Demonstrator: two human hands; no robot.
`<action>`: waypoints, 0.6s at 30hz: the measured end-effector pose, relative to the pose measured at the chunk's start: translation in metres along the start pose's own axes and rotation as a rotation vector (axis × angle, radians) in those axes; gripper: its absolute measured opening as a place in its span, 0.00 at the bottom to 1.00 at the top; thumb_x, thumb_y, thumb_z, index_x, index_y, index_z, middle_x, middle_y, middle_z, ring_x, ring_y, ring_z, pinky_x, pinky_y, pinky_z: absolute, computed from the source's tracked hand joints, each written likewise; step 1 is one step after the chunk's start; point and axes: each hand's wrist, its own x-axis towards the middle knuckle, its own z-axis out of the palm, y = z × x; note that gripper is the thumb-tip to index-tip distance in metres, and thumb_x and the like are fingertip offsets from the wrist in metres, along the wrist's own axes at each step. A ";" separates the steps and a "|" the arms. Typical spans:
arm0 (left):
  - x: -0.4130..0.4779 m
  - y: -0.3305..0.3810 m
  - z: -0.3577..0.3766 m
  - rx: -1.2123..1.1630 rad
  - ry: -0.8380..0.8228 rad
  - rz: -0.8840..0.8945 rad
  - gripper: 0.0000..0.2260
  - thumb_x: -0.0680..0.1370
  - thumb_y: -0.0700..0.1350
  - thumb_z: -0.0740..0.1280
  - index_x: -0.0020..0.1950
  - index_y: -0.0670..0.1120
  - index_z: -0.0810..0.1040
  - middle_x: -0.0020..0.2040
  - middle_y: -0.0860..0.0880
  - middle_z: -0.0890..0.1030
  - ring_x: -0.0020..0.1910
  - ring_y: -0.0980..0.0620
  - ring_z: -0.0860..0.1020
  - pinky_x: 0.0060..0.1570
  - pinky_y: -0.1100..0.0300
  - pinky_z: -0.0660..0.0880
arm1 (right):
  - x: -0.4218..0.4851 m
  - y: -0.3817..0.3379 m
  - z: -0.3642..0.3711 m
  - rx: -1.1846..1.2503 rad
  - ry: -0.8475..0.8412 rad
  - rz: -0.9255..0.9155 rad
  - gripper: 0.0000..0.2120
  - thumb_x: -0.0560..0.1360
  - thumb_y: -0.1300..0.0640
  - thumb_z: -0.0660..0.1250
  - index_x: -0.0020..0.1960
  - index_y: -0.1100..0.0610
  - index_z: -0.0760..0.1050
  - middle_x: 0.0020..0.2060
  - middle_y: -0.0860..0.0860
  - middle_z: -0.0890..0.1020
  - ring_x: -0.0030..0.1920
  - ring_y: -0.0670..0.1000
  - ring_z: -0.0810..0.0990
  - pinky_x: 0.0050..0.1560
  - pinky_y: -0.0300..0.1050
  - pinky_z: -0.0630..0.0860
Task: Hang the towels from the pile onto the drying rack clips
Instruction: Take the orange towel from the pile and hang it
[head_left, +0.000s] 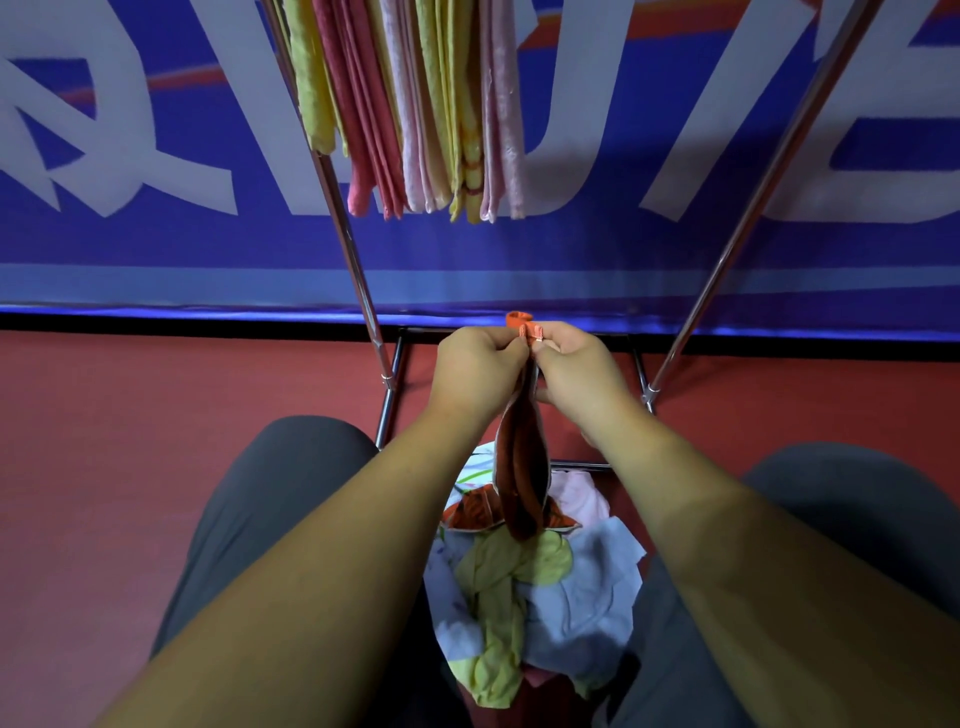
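A dark red-brown towel (522, 462) hangs folded from my two hands at the centre of the view. My left hand (475, 371) and my right hand (576, 371) meet at its top edge, both pinching it beside an orange clip (524, 326). Below lies the pile (540, 592) of towels, yellow-green, pale blue, white and patterned, between my knees. Several yellow and pink towels (415, 104) hang from the top of the drying rack (358, 270).
Chrome rack legs slant down on the left and on the right (737, 249), joined by low bars near the red floor (156, 395). A blue banner (571, 249) with large white letters stands behind the rack. My grey-trousered knees flank the pile.
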 end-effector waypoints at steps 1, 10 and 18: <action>-0.002 0.002 0.000 0.015 -0.007 0.008 0.10 0.79 0.47 0.68 0.48 0.52 0.90 0.35 0.50 0.86 0.35 0.49 0.82 0.43 0.56 0.81 | -0.001 0.000 0.000 -0.015 -0.011 -0.008 0.15 0.78 0.55 0.62 0.54 0.42 0.85 0.43 0.46 0.88 0.49 0.53 0.87 0.59 0.63 0.84; -0.003 0.011 -0.001 -0.312 -0.069 -0.194 0.13 0.77 0.52 0.70 0.40 0.47 0.88 0.38 0.45 0.87 0.40 0.46 0.83 0.57 0.37 0.83 | -0.001 -0.002 -0.002 -0.001 0.002 -0.082 0.16 0.79 0.62 0.65 0.59 0.46 0.84 0.45 0.46 0.88 0.41 0.43 0.84 0.46 0.44 0.79; -0.010 0.026 -0.010 -0.654 -0.130 -0.388 0.12 0.83 0.44 0.66 0.61 0.41 0.85 0.53 0.40 0.88 0.57 0.41 0.87 0.61 0.48 0.83 | -0.005 -0.005 -0.009 -0.001 0.082 -0.126 0.11 0.83 0.61 0.65 0.52 0.48 0.83 0.45 0.47 0.88 0.44 0.43 0.85 0.48 0.41 0.79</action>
